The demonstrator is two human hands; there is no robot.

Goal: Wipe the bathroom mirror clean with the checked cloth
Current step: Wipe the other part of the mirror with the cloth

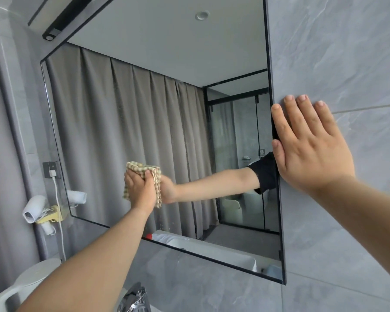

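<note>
So the left hand (141, 190) has its fingers and thumb curled round the folded checked cloth (134, 167) and is pushing it flat on the glass of the bathroom mirror (122, 109), roughly 7 o'clock from the mirror's middle, and you can see the cloth and arm reflected right beside it. The right hand (311, 145) is out at 3 o'clock, fingers straight and spread, palm flat on the grey tiled wall (347, 52), with the thumb sitting right along the mirror's black edge. Off at 8 o'clock there's a white hair dryer (33, 208) sitting in a yellow holder (52, 213), its plug in the wall socket (51, 170) just above. A white kettle (25, 287) sits at 7 o'clock and a chrome faucet (135, 298) at 6.
</note>
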